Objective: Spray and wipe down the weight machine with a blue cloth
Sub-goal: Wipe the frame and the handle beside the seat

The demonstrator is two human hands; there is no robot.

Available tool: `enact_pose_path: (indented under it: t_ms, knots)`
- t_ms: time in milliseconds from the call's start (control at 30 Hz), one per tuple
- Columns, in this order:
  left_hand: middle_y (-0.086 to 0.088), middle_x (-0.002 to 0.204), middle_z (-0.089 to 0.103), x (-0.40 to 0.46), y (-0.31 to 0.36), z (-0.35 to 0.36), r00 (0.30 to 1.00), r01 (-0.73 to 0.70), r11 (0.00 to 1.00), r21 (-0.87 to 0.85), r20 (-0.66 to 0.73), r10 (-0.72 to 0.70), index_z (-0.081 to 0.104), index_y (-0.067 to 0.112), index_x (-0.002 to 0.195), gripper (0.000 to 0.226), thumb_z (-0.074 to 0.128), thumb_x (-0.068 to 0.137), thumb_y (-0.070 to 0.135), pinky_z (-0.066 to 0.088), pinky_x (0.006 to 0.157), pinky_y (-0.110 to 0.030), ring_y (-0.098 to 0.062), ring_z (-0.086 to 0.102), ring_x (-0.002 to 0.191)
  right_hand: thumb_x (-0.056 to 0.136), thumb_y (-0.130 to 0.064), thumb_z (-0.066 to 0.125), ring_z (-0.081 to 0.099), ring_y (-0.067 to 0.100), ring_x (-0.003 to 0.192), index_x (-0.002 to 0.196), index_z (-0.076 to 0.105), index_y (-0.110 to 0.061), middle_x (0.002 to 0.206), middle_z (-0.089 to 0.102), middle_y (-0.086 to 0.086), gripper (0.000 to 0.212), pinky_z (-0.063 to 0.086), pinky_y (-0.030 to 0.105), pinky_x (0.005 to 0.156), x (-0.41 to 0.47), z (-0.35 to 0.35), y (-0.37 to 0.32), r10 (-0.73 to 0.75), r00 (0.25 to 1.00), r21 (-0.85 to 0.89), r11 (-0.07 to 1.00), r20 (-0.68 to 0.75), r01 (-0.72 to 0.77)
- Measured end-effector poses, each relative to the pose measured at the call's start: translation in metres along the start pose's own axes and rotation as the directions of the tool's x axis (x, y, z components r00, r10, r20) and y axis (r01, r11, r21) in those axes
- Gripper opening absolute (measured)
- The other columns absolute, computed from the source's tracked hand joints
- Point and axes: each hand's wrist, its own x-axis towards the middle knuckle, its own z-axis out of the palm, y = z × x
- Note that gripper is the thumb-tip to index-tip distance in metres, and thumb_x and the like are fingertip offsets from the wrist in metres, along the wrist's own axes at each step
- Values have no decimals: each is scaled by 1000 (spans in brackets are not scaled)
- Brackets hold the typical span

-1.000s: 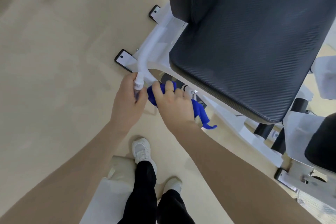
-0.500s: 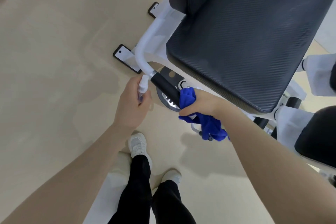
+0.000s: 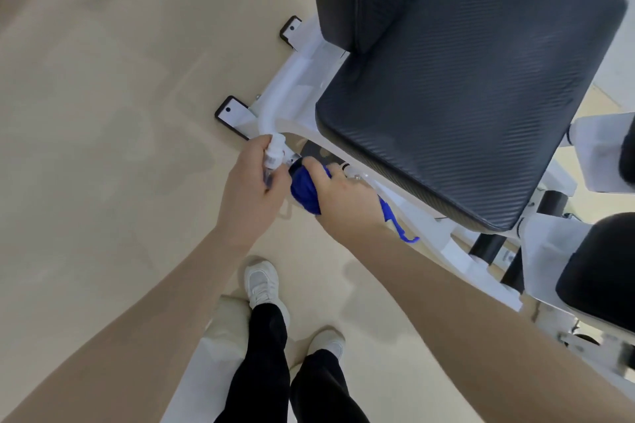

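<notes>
The right hand [image 3: 338, 194] grips the blue cloth [image 3: 304, 189] round the handle, whose axis runs toward the left hand [image 3: 252, 189] holding the spray bottle [image 3: 274, 156] just beside it

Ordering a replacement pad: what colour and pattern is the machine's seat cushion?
The seat cushion is black with fine diagonal ribbing, seen in the head view.

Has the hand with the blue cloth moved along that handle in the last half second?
Yes. The right hand slid its blue cloth up the handle, toward the white tube's bend.
</notes>
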Motion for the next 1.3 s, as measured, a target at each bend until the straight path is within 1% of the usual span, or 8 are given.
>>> enact_pose_path:
  t_ms: [200,300,400,567,700,933,1200,1300]
  knots:
    - [-4,75,50,-1,24,9,998,7,997,72,59,-11,49,12,99,14,48,87,5,33,52,-18,-15,41,59,87,-44,57,56,23,68,137,23,-28,91,56,-2,63,47,32,62,-46,-18,58,41,930,251,958,364,-140]
    - [-4,78,50,2,38,12,994,-18,996,89,111,8,50,10,100,14,49,87,5,33,51,-12,-11,43,58,82,-62,48,57,26,64,137,30,-20,105,52,0,72,44,30,55,-44,-46,75,200,978,266,947,-54,-179]
    - [10,76,45,12,52,14,986,-74,992,97,155,59,49,14,101,14,48,88,7,33,52,-11,-3,44,57,80,-55,49,52,27,55,120,43,-13,105,56,15,58,37,28,50,-9,-58,74,135,866,146,987,-482,-73]
    - [4,90,53,30,60,22,993,-65,990,126,109,51,50,15,108,21,49,88,7,40,59,-21,-11,48,63,64,-29,74,55,35,91,125,51,-33,124,56,9,65,46,44,77,26,-30,65,19,955,-152,986,-297,-67]
    - [0,101,56,37,72,52,994,-67,990,122,93,56,50,10,116,27,50,89,4,39,65,-9,-13,52,77,63,-20,67,57,33,85,125,54,-36,118,60,10,65,45,36,64,14,-35,119,-108,944,-230,973,-313,35]
    - [-5,99,60,45,119,115,988,-100,981,166,133,78,51,9,116,27,52,89,7,37,68,-6,-17,55,82,87,-3,42,43,40,105,144,29,-30,134,37,22,65,40,45,81,-21,-50,281,417,886,-55,898,-205,-436]
    - [-5,99,61,51,162,174,983,-108,977,183,169,77,53,11,112,26,52,87,7,40,75,-22,-18,55,83,65,-18,65,55,29,67,113,63,-30,95,61,11,50,43,31,54,-51,-29,259,-242,932,-80,970,-271,228]
    - [-2,99,61,57,164,188,977,-123,971,203,194,83,53,14,111,24,50,88,8,40,72,-17,-14,53,82,75,-10,48,55,35,75,121,59,-26,103,57,19,50,45,37,59,-9,-49,330,0,918,-44,999,-397,-19]
